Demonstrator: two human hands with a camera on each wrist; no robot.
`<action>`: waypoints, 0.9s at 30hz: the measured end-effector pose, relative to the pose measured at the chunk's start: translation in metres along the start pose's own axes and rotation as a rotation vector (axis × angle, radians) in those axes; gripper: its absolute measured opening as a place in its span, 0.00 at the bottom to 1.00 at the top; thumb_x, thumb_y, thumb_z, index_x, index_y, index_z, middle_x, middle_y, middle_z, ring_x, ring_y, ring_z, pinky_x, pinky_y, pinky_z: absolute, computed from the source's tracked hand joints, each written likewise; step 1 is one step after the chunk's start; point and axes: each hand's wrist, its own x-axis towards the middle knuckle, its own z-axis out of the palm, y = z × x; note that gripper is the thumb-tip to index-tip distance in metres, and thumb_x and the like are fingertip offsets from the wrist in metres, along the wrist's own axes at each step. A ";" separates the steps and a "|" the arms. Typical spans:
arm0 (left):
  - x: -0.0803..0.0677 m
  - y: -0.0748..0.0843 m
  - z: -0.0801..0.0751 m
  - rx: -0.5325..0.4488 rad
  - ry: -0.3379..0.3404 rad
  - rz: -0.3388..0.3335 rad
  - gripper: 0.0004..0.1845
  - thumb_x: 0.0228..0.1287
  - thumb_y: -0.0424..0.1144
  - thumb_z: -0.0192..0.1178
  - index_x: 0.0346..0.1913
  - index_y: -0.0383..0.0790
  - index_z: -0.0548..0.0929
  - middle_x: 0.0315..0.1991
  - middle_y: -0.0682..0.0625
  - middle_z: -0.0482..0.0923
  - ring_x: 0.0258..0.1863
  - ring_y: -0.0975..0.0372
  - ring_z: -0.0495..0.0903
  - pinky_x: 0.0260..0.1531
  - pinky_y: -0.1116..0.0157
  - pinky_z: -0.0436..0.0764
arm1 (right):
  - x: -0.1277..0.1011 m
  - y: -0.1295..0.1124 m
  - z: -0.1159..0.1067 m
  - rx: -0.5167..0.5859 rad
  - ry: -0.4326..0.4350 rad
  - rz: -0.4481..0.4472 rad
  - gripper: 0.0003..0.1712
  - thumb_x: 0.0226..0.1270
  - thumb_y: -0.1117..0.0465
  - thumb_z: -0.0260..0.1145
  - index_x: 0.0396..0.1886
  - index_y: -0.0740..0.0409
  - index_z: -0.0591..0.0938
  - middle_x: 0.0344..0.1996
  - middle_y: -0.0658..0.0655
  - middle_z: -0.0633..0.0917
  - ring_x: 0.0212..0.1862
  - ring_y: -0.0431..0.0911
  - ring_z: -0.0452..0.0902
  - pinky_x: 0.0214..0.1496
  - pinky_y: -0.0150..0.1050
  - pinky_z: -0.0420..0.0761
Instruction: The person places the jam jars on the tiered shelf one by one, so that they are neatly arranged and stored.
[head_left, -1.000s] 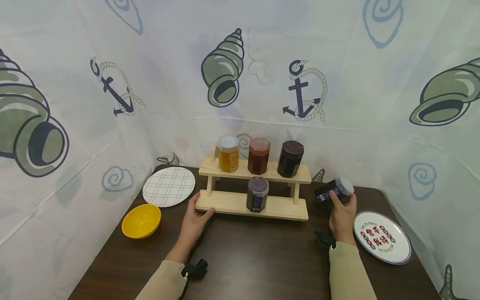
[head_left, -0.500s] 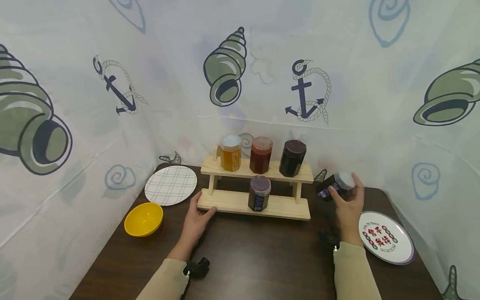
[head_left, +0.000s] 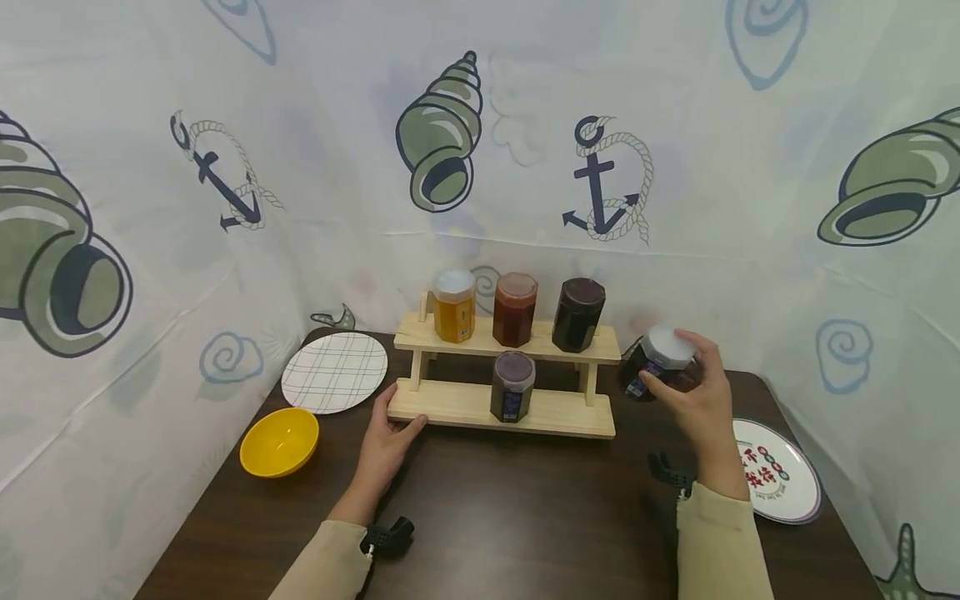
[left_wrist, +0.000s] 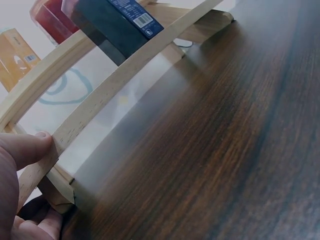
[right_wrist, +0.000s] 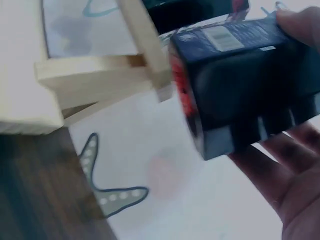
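Observation:
A two-tier wooden rack (head_left: 480,408) stands at the back of the dark table. My left hand (head_left: 388,429) grips its lower left corner (left_wrist: 52,150), thumb on top. My right hand (head_left: 693,396) holds a dark jar with a white lid (head_left: 658,362) in the air, just right of the rack, lid tilted up; from the right wrist its dark body (right_wrist: 240,85) lies against my fingers (right_wrist: 280,165). On the top shelf stand an amber jar (head_left: 453,305), a red jar (head_left: 514,309) and a dark jar (head_left: 577,314). A purple-lidded jar (head_left: 512,386) stands on the lower shelf.
A yellow bowl (head_left: 279,442) and a plaid plate (head_left: 334,372) lie left of the rack. A printed plate (head_left: 776,483) lies at the right, near the table edge. A shell-and-anchor cloth (head_left: 525,167) hangs close behind and at both sides.
My right hand has lifted the dark jar up and turned it from lying sideways toward upright, lid now up. The left hand has stayed on the rack's corner.

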 end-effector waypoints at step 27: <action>0.003 -0.005 0.000 0.020 0.008 0.006 0.50 0.75 0.35 0.71 0.89 0.45 0.51 0.88 0.36 0.50 0.86 0.44 0.59 0.80 0.46 0.65 | -0.005 -0.013 0.043 -0.138 -0.445 -0.092 0.48 0.56 0.63 0.89 0.71 0.49 0.70 0.62 0.65 0.82 0.55 0.58 0.89 0.56 0.52 0.90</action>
